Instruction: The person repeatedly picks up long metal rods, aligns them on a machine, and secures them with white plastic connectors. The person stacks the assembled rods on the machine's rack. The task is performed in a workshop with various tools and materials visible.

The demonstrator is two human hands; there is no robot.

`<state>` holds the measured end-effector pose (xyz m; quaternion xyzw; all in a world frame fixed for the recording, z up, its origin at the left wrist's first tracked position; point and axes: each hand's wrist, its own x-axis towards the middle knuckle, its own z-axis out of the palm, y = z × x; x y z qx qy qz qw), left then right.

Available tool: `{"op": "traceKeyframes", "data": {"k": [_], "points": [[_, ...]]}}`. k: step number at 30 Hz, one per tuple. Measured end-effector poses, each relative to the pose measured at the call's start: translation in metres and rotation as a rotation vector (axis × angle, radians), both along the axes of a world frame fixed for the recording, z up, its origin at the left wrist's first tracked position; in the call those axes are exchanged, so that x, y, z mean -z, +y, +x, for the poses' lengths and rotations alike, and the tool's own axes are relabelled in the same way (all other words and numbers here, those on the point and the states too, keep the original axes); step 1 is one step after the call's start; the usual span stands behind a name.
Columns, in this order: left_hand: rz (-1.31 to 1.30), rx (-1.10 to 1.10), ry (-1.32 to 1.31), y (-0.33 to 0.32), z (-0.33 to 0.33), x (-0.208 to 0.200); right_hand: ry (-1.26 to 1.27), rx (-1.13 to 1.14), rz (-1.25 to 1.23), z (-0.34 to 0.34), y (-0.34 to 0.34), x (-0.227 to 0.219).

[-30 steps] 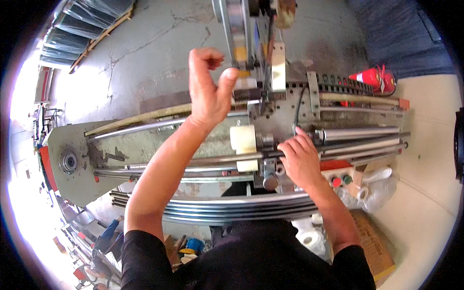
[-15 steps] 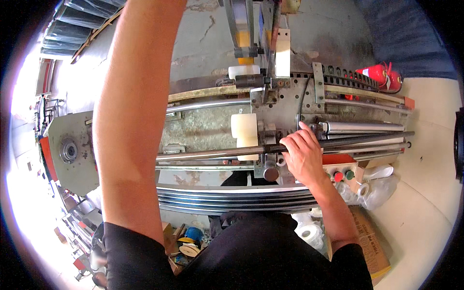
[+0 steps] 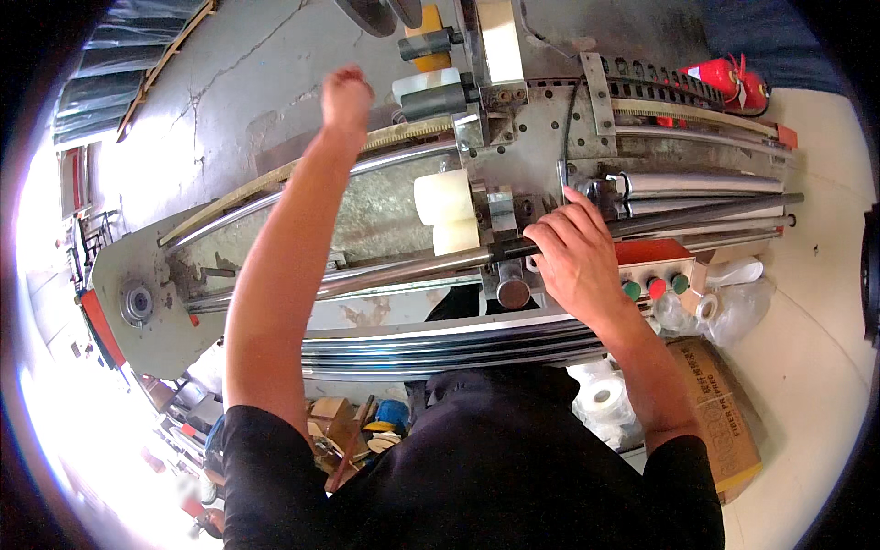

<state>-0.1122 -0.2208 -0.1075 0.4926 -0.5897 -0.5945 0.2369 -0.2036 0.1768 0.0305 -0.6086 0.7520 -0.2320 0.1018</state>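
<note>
My right hand (image 3: 576,257) is closed over a long rod (image 3: 449,261), fingers on top and thumb low, where its shiny steel left part meets a dark right part. The rod slants across the machine, rising to the right. My left hand (image 3: 346,96) is raised beyond the machine's far rail, near a grey roller (image 3: 433,103). Its fingers look curled together and slightly blurred; I cannot make out anything in them. Left of my right hand stand two cream rollers (image 3: 445,211) and a round metal knob (image 3: 513,293).
The machine bed has a toothed rail (image 3: 220,197) and a grey end plate (image 3: 151,293). Buttons (image 3: 655,287) sit right of my right wrist. Several steel bars (image 3: 449,356) lie along the near side. A cardboard box (image 3: 715,412) and red extinguishers (image 3: 724,78) are at the right.
My left arm has come down from beyond the top edge, so its hand now shows. The view has shifted and tilted. My right hand stays on the rod.
</note>
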Motion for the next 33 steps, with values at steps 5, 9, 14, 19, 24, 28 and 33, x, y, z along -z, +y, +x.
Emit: {"op": "traceKeyframes", "data": {"k": [5,9,14,19,24,28,33], "points": [[0.04,0.481,0.085,0.069,-0.01,0.044,-0.006,-0.009,0.02,-0.001,0.002,-0.001],[-0.147,0.539,-0.145,0.076,-0.02,0.058,-0.003,-0.004,0.039,-0.001,0.002,0.001],[0.086,0.661,-0.025,0.087,0.014,0.017,0.002,0.01,0.013,-0.002,0.002,0.005],[0.373,0.675,0.077,0.081,0.05,-0.027,0.008,0.021,-0.007,-0.001,0.002,0.008],[0.355,0.716,-0.059,0.084,0.082,-0.026,0.016,0.024,0.021,0.001,0.004,0.004],[0.246,0.82,0.061,0.09,0.104,-0.015,0.02,0.02,-0.008,0.002,0.004,0.005],[0.613,0.716,-0.262,0.11,0.121,-0.032,0.012,0.023,0.024,0.002,0.006,0.006]]}}
